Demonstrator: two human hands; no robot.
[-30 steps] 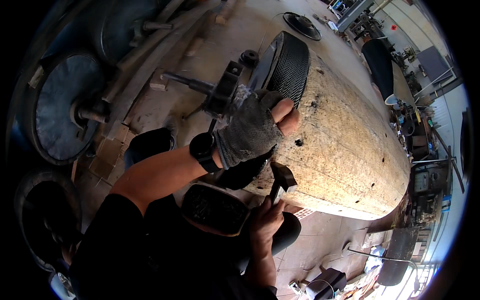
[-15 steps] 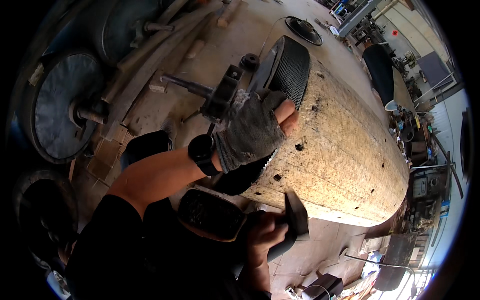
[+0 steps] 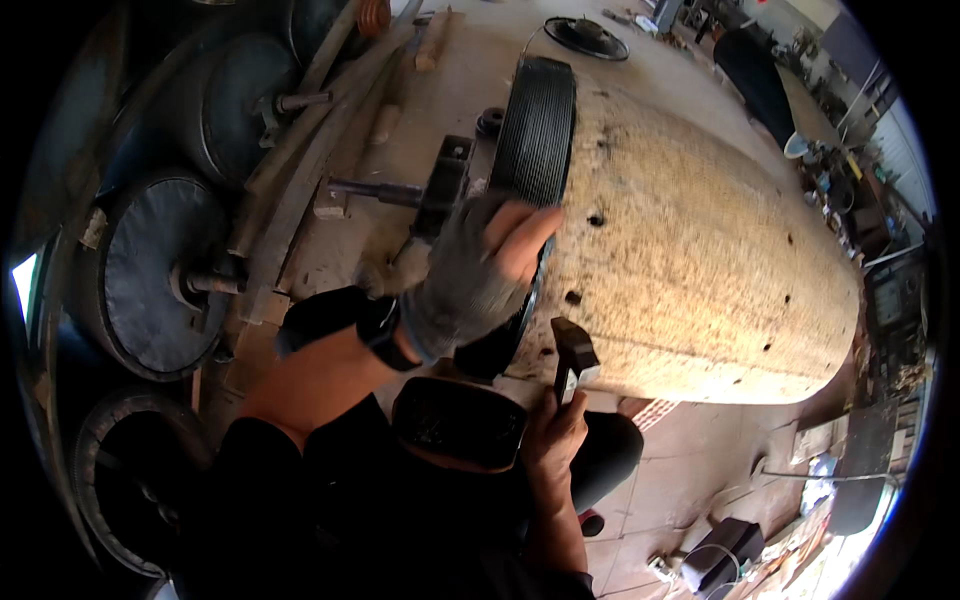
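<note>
A large pale drum point(image 3: 690, 240) with small dark holes lies on its side in front of me. A black ribbed band point(image 3: 535, 130) wraps its left end. My left hand point(image 3: 480, 260), in a worn grey fingerless glove, rests at the seam between band and drum, its fingers curled closed. What they pinch, if anything, is hidden. My right hand point(image 3: 555, 440) is wrapped round the handle of a hammer point(image 3: 575, 348). The dark hammer head appears over the drum's lower left part, just below one of the holes; I cannot tell whether it touches.
Beyond the band, a shaft point(image 3: 375, 190) runs into a black metal block point(image 3: 445, 185). Dark drums with shafts, such as one drum point(image 3: 160, 275), stand at left beside wooden beams point(image 3: 320, 130). A round black disc point(image 3: 585, 38) lies on the far floor. A black box point(image 3: 722, 550) sits lower right.
The hammer has come up from below the drum's lower edge to over its side. My left hand stays at the band's seam. The whole view has shifted.
</note>
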